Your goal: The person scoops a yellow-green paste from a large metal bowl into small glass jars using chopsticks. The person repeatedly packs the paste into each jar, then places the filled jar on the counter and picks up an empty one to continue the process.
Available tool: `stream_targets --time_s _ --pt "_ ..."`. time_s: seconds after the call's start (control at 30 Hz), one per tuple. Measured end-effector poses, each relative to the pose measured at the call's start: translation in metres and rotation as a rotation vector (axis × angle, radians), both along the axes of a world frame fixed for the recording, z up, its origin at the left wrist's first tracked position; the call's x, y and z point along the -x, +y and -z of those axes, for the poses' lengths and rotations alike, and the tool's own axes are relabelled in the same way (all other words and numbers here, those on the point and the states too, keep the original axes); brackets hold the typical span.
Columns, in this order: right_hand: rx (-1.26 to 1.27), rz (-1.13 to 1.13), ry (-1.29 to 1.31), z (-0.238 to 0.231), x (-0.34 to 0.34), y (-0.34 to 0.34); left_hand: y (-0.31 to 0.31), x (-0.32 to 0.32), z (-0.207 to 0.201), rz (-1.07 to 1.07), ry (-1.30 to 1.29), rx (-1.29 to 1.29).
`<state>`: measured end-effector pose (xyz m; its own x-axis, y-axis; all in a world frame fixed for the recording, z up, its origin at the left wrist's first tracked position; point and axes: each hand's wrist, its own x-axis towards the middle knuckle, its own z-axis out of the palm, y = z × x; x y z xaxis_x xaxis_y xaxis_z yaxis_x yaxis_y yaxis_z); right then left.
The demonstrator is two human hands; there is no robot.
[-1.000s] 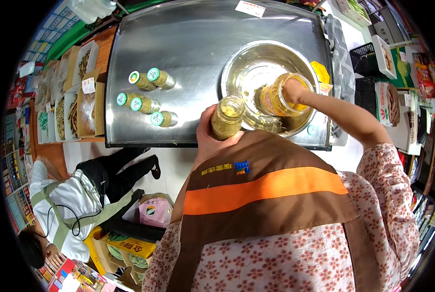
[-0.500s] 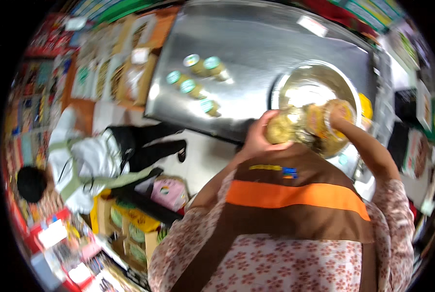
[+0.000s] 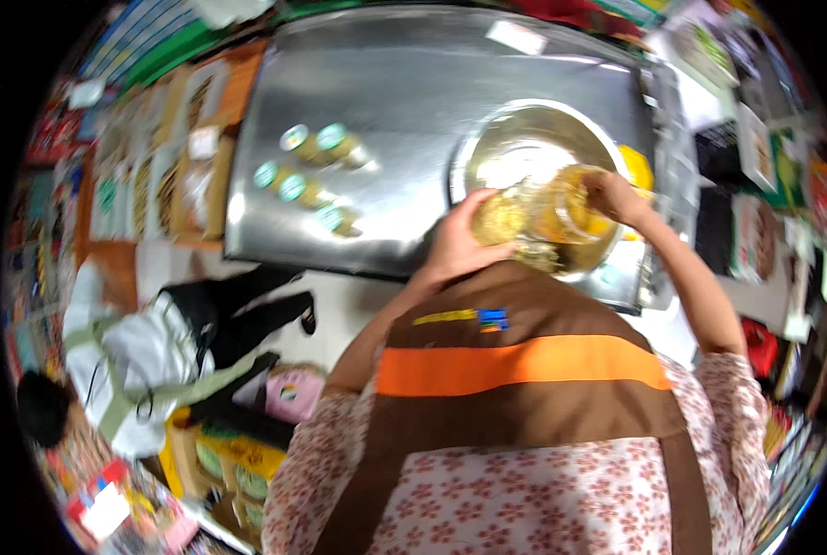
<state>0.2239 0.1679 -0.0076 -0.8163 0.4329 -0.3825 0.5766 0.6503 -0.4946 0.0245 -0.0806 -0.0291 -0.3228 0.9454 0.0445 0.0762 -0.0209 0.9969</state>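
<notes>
My left hand (image 3: 455, 236) is wrapped round a large clear jar (image 3: 504, 218) with pale yellow, dried-looking pieces inside. The jar lies tilted over the near side of a wide steel bowl (image 3: 476, 139), its mouth turned to the right. At that mouth is my right hand (image 3: 615, 196), its fingers drawn together round something yellowish that blur keeps me from naming. Left of the bowl, several small jars (image 3: 304, 192) with pale green and white lids and brownish contents form a loose group on the steel table (image 3: 395, 102).
A white card (image 3: 516, 37) lies near the table's far edge. Something yellow (image 3: 635, 171) is just right of the bowl. To the left stand boxes of dried goods (image 3: 196, 190) and a person (image 3: 145, 347) in a white top. Packed shelves (image 3: 765, 185) line the right side.
The whole scene has shifted left in view. Against the jar's mouth, my right hand has drawn a little outward, and its fingers show more. My left hand keeps hold of the jar.
</notes>
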Motion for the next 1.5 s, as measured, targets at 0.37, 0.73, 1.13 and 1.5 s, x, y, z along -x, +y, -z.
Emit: stream_targets --time_s 0.37,0.73,1.13,1.5 --pt "0.869 0.966 0.981 -0.058 -0.029 -0.061 0.060 -0.030 -0.015 0.189 0.211 0.005" --pt "0.186 0.743 0.658 -0.039 -0.057 -0.052 0.073 -0.047 -0.032 0.181 0.322 -0.006" --pt "0.339 0.296 0.351 -0.095 -0.054 -0.031 0.068 -0.054 -0.033 0.164 0.469 0.013" --pt "0.663 0.651 0.395 -0.076 -0.057 -0.024 0.065 -0.057 -0.042 0.177 0.486 -0.007"
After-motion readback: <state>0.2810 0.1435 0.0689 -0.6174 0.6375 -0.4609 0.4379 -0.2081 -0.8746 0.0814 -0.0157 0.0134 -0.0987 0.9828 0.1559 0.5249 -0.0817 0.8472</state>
